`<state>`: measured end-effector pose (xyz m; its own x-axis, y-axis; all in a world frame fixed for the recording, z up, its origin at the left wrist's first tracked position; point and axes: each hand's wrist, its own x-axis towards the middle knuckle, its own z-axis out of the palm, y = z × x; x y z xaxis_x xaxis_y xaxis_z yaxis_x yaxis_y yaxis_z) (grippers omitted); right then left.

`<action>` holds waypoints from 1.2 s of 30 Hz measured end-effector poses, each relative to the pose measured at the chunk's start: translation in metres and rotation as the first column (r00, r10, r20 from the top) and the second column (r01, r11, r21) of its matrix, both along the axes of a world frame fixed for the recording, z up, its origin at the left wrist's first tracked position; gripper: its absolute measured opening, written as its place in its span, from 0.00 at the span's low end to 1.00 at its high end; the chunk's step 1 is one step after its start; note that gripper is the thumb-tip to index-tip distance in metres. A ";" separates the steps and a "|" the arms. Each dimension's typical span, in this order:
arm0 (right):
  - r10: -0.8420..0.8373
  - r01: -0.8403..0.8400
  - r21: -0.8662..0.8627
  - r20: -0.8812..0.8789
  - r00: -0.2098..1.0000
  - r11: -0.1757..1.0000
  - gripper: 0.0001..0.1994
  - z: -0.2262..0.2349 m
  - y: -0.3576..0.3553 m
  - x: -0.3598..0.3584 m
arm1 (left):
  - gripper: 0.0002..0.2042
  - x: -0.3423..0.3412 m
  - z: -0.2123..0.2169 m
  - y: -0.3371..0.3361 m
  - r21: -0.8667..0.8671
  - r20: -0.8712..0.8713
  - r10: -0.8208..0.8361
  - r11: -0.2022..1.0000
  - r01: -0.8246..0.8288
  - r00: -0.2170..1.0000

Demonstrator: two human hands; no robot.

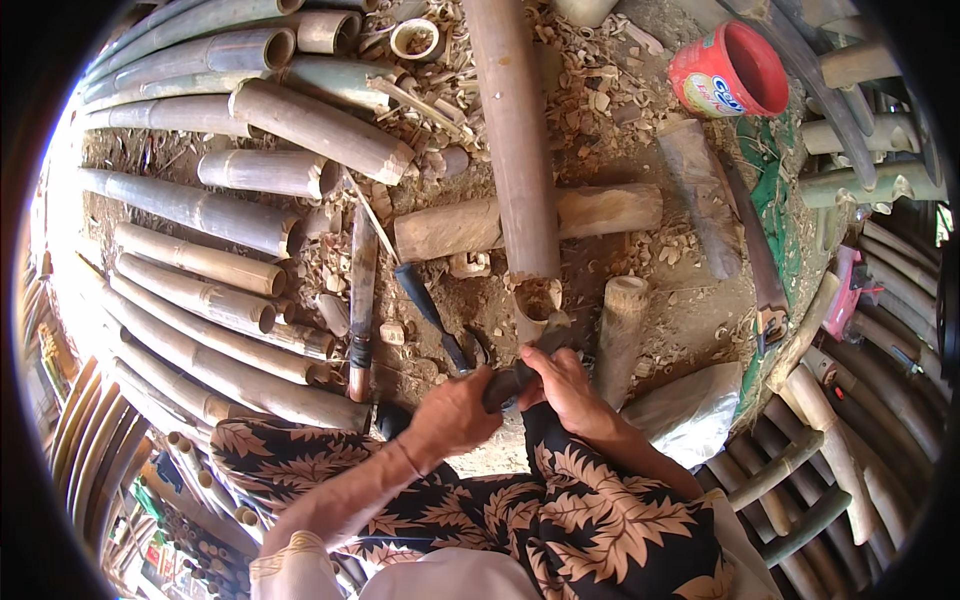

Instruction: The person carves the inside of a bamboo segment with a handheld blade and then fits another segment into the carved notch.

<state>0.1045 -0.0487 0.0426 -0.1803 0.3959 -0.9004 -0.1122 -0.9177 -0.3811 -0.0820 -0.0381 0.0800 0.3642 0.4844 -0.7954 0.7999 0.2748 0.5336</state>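
A long brown bamboo pole [515, 130] runs from the far edge toward me, its hollow near end cut open. It rests across a short log [610, 212] lying on the ground. Both hands are closed around a dark-handled bladed tool [508, 386], whose exact kind I cannot make out. My left hand [450, 408] grips the handle's near end. Further forward, my right hand [568, 390] wraps the tool close to its blade, which meets the pole's cut end. Some of the fingers are hidden behind the tool.
Bamboo lengths [210, 205] lie stacked at left. A dark-handled tool [422, 295] and a long wooden-handled one [361, 300] lie left of the pole. At right are a red bucket [690, 72], a saw [757, 260] and an upright log piece [622, 335]. Shavings [590, 100] cover the ground.
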 end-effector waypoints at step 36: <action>-0.725 0.706 -0.459 -0.679 0.112 0.539 0.16 -0.023 0.039 -0.014 | 0.10 0.084 0.045 0.192 0.152 -0.448 -0.800 0.371 0.916 0.399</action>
<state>0.0909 -0.0096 0.0197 -0.3698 0.7301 -0.5746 -0.9271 -0.2498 0.2794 0.0017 0.1541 0.1252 0.5534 0.2635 -0.7902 0.5947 -0.7892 0.1533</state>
